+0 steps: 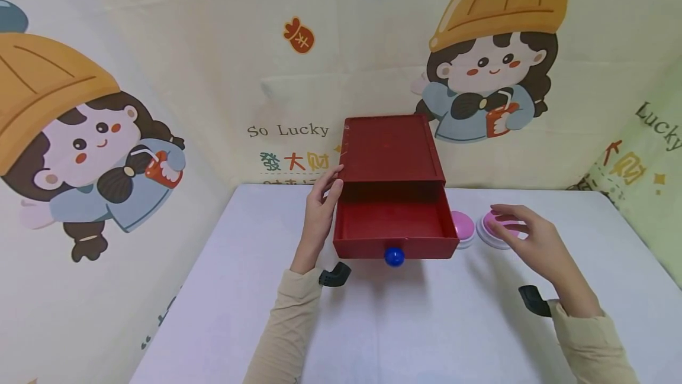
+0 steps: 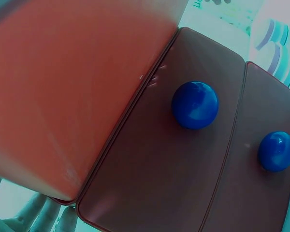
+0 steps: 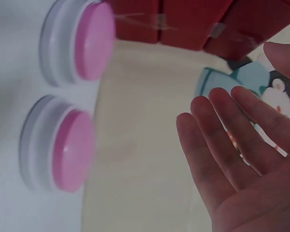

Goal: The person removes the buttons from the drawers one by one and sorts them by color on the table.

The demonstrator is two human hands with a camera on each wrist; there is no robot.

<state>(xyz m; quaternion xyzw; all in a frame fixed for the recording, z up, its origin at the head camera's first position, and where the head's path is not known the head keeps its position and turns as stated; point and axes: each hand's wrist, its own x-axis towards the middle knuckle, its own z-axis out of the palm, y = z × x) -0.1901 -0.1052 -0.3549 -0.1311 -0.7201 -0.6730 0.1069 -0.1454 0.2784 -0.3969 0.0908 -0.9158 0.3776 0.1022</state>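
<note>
A dark red drawer cabinet [image 1: 391, 150] stands at the table's back, its top drawer [image 1: 396, 221] pulled out toward me with nothing inside. A blue knob [image 1: 394, 257] sits on that drawer's front. Two lower drawers, each with its own blue knob [image 2: 195, 105], are closed in the left wrist view. My left hand [image 1: 318, 218] rests along the cabinet's left side, fingers extended. To the right are two round push buttons with pink tops [image 1: 462, 226] and white bases. Over the right-hand button [image 3: 73, 150] hovers my right hand [image 1: 538, 242], fingers loosely bent and holding nothing.
The white table [image 1: 373, 325] stretches from the cabinet toward me. A cream cloth [image 1: 224, 76] printed with cartoon figures and lettering hangs behind and at the sides. A black wrist mount [image 1: 334, 275] juts from the left sleeve, another [image 1: 534, 301] from the right.
</note>
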